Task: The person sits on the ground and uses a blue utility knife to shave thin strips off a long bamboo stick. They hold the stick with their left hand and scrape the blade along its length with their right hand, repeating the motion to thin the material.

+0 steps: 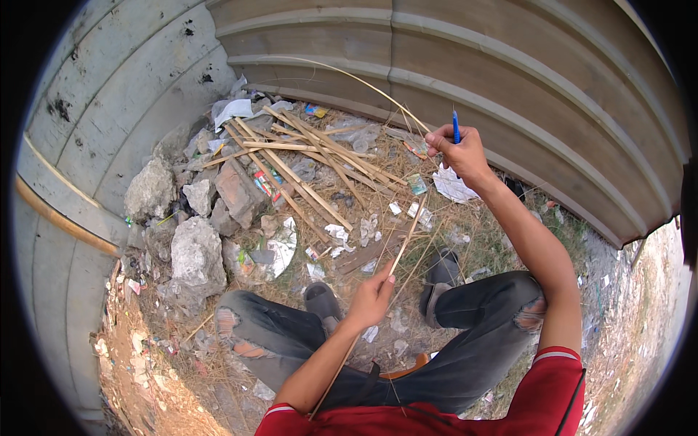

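Observation:
My left hand [372, 301] is closed around a long, narrow bamboo strip [404, 245], which slants from above my knees down past my left forearm. Farther up and to the right, my right hand [461, 151] grips a slim blue-handled tool [456, 128] with a thin pointed tip standing upward; its exact kind is not clear. Pinched in the same fingers is a thin, bending bamboo sliver [371, 89] that arcs up and left in front of the metal wall. Between my hands, loose dry fibres hang over the ground.
A pile of bamboo slats [291, 156] lies ahead to the left, beside concrete rubble [198, 254] and a broken brick [238, 190]. Corrugated metal sheeting [509, 65] closes off the far side, a pale panel wall [131, 87] the left. Paper litter and dry grass cover the ground around my sandals [320, 299].

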